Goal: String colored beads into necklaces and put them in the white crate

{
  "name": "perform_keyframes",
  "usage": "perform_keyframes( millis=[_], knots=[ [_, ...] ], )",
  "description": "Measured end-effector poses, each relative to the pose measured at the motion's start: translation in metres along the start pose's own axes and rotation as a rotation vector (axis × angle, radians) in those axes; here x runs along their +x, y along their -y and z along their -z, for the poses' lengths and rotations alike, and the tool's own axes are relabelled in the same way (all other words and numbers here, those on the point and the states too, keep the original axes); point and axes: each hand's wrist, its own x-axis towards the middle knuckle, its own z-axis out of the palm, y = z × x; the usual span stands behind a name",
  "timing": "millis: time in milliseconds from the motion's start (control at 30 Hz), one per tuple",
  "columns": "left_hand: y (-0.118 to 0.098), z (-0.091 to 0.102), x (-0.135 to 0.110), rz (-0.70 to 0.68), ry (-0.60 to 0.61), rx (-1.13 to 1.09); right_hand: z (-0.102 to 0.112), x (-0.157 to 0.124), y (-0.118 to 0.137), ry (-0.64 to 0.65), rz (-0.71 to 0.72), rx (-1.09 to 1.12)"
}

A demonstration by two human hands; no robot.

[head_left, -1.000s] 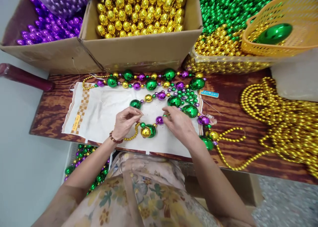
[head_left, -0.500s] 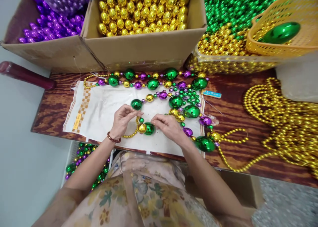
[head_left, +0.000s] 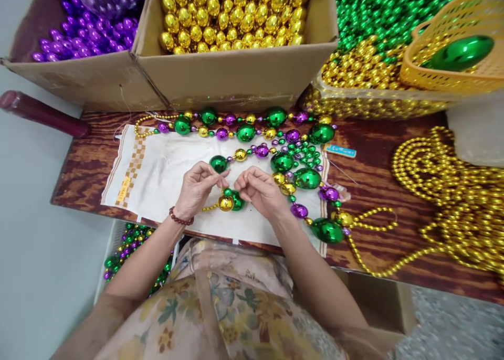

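Note:
My left hand (head_left: 197, 188) and my right hand (head_left: 258, 189) meet over a white cloth (head_left: 157, 171), fingertips pinched close together. Between them hangs a bead strand with a gold ball (head_left: 226, 203), a green ball (head_left: 237, 200) and a small green bead. The strand runs right from my right hand past a purple bead (head_left: 299, 211) to a large green ball (head_left: 327, 230). More strung green, gold and purple beads (head_left: 246, 133) lie in rows behind my hands. My left wrist wears a brown bead bracelet.
Cardboard boxes of purple beads (head_left: 79, 29) and gold beads (head_left: 232, 11) stand at the back. Green and gold strands fill a clear bin (head_left: 370, 61) beside a yellow basket (head_left: 452, 45) holding a green ball. Gold strands (head_left: 452, 192) pile at right on the wooden table (head_left: 86, 166).
My right hand has slid left along the strand until it meets my left hand. The purple bead and the large green ball trail behind it to the right.

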Motion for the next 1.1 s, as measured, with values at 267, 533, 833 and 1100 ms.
perform_keyframes(
  millis=[267,533,833,1100],
  knots=[
    [-0.011,0.008,0.009,0.112,0.119,0.274,0.000,0.007,-0.005,0.003,-0.008,-0.183],
    [-0.017,0.018,0.028,0.282,0.163,0.264,0.016,0.011,0.038,0.016,0.416,-0.897],
    [-0.013,0.017,0.024,0.248,0.226,0.211,-0.019,0.051,0.034,-0.093,0.486,-1.281],
    [-0.011,0.018,0.021,0.231,0.183,0.181,0.000,0.015,0.017,0.119,0.243,-1.032]
  ],
)
